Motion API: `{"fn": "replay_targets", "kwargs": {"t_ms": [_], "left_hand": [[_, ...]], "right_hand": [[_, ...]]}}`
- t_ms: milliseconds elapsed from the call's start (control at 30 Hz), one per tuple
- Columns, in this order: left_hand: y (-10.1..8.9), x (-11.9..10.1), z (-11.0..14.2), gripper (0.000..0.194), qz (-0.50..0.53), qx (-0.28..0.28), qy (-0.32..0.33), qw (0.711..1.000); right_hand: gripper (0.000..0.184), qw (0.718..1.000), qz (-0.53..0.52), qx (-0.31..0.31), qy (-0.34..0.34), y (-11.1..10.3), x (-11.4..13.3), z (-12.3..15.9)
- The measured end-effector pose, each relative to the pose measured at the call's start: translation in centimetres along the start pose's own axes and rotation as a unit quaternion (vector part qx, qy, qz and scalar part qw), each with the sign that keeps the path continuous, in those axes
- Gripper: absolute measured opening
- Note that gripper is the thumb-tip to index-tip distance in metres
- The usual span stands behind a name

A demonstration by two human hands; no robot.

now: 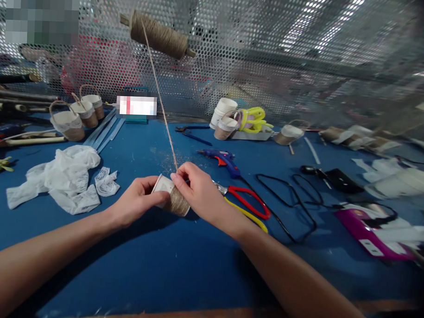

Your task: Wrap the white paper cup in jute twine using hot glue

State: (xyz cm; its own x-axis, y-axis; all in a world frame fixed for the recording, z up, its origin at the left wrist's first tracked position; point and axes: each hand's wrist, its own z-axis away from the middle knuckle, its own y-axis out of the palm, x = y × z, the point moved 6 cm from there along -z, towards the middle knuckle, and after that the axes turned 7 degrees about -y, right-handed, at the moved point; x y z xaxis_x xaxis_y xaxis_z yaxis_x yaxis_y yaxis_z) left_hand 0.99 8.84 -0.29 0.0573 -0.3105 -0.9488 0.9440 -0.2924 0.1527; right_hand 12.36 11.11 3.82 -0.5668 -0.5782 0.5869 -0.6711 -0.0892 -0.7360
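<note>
My left hand [143,193] is closed around the rim end of a small white paper cup [164,183], which lies tilted on its side. Brown twine [178,202] is wound round the cup's lower part. My right hand [193,188] pinches the twine strand [161,97] at the cup's far side. That strand runs up, taut, to a large twine spool [159,36] on a stick in front of the mesh. Just beyond the hands lies a blue glue gun [221,160]. Pliers with red and yellow handles [250,202] lie beside my right wrist.
White lace [63,177] lies left, near glue sticks [105,127] and several twine-wrapped cups with handles [69,125]. Stacked paper cups [225,110], yellow scissors [253,118] and dark pliers [195,133] are at the back. A black cord [283,198] and purple power strip [365,234] lie right.
</note>
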Motion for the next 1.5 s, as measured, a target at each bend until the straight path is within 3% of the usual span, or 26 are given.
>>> {"fn": "replay_targets", "kwargs": {"t_ms": [200, 367, 533, 700, 833, 967, 1133, 1333, 1500], "left_hand": [[0.0, -0.1, 0.1, 0.009, -0.027, -0.007, 0.011, 1.000], [0.5, -0.1, 0.0, 0.010, -0.050, 0.011, 0.015, 0.999], [1.3, 0.2, 0.0, 0.013, -0.021, 0.040, 0.018, 0.999], [2.0, 0.5, 0.0, 0.016, -0.017, 0.059, 0.013, 0.998], [2.2, 0.4, 0.2, 0.015, -0.011, 0.070, 0.015, 0.997], [2.3, 0.2, 0.5, 0.013, -0.013, 0.074, 0.010, 0.997], [3.3, -0.1, 1.4, 0.014, 0.017, 0.111, -0.014, 0.994], [5.0, 0.1, 2.9, 0.013, 0.044, 0.182, -0.047, 0.981], [5.8, 0.5, 3.9, 0.012, 0.002, 0.211, -0.062, 0.976]], "right_hand": [[0.017, 1.000, -0.015, 0.009, 0.007, 0.2, 0.0, 0.1], [0.009, 0.977, -0.189, 0.068, 0.074, 0.7, -0.7, -1.4], [0.021, 0.964, -0.244, 0.078, 0.063, -0.3, 0.0, -7.5], [0.022, 0.971, -0.236, 0.019, 0.031, -3.0, 2.0, -15.5], [0.014, 0.984, -0.178, -0.024, 0.019, -4.0, 2.7, -18.6], [0.025, 0.996, -0.090, 0.013, 0.002, -2.2, 1.2, -16.3], [0.025, 0.987, -0.006, 0.152, -0.045, 1.5, -1.1, -8.7], [0.026, 0.932, -0.035, 0.352, -0.076, 4.0, -0.7, 0.0], [0.017, 0.888, -0.089, 0.447, -0.064, 4.6, -0.1, 2.4]]}}
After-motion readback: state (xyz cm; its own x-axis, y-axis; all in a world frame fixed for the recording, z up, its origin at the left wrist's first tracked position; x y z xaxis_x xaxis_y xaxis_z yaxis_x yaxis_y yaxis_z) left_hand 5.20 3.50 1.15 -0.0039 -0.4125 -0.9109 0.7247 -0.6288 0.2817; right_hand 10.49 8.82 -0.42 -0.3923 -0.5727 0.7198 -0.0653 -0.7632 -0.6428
